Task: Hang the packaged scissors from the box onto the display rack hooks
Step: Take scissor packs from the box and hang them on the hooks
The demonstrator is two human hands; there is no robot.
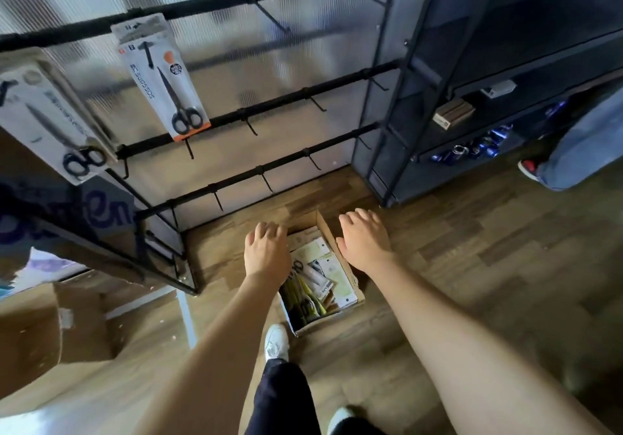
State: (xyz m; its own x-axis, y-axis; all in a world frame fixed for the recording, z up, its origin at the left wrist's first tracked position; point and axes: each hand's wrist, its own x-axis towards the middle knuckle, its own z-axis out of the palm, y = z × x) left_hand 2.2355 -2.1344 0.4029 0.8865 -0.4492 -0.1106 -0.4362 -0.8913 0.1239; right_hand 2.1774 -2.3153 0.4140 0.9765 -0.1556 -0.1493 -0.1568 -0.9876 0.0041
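While both arms reach down through the middle of the frame, the left hand (267, 253) hovers over the left edge of the cardboard box (340, 249) on the wooden floor (472, 266), fingers loosely curled and holding nothing. Just right of the box's right flap, the right hand (364, 236) is spread, fingers relaxed, also holding nothing. Down inside the box lie the packaged scissors (313, 281), a jumble of cards and yellow-handled pairs, centre frame below the hands. Up in the upper left, the display rack (269, 104) shows black bars with bare hooks (251, 127), and two packs hang there already: one hanging pack (161, 80) with black-handled scissors, and a second pack (50, 121) at the far left edge. On the right stands a dark shelf unit (472, 64). At bottom centre, a white shoe (277, 342) and a dark trouser leg.
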